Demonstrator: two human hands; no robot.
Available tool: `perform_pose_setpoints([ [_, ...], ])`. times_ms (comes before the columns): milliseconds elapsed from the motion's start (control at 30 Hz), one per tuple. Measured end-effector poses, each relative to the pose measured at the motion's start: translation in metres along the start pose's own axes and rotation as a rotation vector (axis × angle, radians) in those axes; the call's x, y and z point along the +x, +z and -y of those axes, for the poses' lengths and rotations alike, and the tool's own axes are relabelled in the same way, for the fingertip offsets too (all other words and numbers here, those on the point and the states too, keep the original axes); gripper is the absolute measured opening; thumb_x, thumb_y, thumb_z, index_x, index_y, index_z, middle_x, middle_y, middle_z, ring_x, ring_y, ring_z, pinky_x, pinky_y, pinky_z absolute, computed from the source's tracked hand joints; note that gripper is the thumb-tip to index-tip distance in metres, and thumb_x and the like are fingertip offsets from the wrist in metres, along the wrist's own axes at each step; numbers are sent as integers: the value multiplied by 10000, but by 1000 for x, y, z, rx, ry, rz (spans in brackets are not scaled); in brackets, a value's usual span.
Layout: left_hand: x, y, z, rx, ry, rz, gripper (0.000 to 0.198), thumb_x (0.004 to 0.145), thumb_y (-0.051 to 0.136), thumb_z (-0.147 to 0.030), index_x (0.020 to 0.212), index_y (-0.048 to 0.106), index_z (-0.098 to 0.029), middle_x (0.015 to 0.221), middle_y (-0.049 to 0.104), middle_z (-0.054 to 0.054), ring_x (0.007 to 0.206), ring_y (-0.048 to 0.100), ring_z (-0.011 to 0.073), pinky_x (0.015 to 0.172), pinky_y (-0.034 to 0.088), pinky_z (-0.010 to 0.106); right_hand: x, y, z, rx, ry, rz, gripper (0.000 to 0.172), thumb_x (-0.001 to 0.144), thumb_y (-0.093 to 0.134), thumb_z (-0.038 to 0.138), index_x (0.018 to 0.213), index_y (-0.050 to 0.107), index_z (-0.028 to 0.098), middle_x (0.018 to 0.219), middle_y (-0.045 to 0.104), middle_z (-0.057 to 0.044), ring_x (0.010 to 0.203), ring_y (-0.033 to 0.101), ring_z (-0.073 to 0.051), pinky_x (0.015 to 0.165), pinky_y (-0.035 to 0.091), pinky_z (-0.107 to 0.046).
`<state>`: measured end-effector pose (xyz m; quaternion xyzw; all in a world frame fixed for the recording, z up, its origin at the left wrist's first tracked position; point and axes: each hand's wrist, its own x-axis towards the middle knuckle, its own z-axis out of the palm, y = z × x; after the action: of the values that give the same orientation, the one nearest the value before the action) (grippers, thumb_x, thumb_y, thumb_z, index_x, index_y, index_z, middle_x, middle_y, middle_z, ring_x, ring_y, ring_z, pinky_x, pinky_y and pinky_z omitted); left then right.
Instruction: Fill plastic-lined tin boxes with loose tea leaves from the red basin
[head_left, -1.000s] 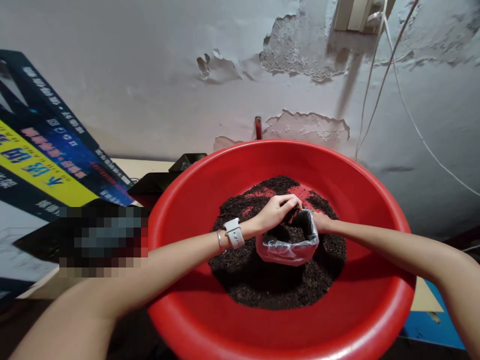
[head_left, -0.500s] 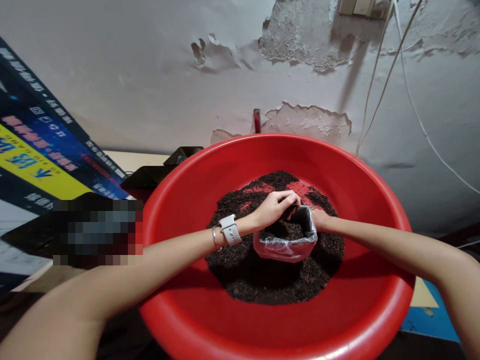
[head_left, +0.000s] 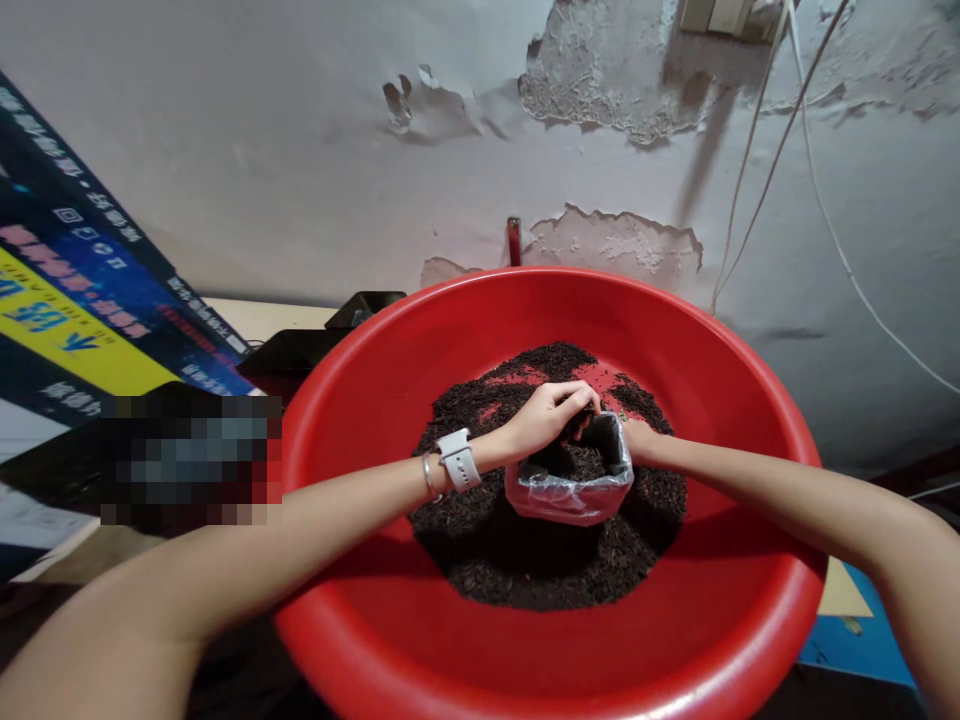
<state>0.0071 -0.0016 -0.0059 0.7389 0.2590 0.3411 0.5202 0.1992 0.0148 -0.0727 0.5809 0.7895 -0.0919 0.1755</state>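
Observation:
A big red plastic basin [head_left: 390,380] holds a heap of dark loose tea leaves [head_left: 525,560]. In the middle of the heap stands a small clear plastic bag [head_left: 570,495], its mouth rolled open and partly filled with the same leaves. My left hand [head_left: 551,415], with a white watch and a bangle on the wrist, is cupped with closed fingers over the bag's far rim, holding leaves. My right hand [head_left: 637,438] is behind the bag's right side, touching it; its fingers are hidden.
A peeling grey wall [head_left: 300,150] rises right behind the basin, with white cables [head_left: 780,150] hanging at the right. A blue and yellow printed board [head_left: 90,290] leans at the left. Black objects [head_left: 315,345] lie beside the basin's left rim.
The view shifted slightly upward since a second ago. My hands and the bag have hardly moved; the left hand stays closed over the bag's mouth.

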Motion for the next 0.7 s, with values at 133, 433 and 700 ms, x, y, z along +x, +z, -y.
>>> perform_pose_setpoints([
  [133, 0, -1, 2, -1, 2, -2, 406, 862, 416, -517, 759, 547, -147, 575, 492, -25, 485, 448, 91, 433, 383, 200, 0, 1, -1, 0, 3, -2, 359, 925, 402, 251, 1216, 589, 155, 1194, 637, -150, 1096, 614, -296, 896, 489, -394],
  [433, 0, -1, -3, 11, 3, 27, 399, 859, 416, -512, 757, 546, -149, 617, 507, -20, 539, 466, 98, 494, 410, 210, -1, 0, 0, 26, 6, -4, 379, 933, 383, 255, 1252, 567, 165, 1220, 626, -142, 1109, 608, -296, 898, 491, -395],
  [700, 0, -1, -1, 12, -21, 28, 401, 854, 414, -519, 755, 550, -155, 631, 525, -14, 564, 480, 110, 513, 422, 222, -2, -1, 0, 21, 8, 1, 355, 926, 402, 238, 1219, 589, 166, 1199, 638, -139, 1099, 613, -289, 903, 487, -380],
])
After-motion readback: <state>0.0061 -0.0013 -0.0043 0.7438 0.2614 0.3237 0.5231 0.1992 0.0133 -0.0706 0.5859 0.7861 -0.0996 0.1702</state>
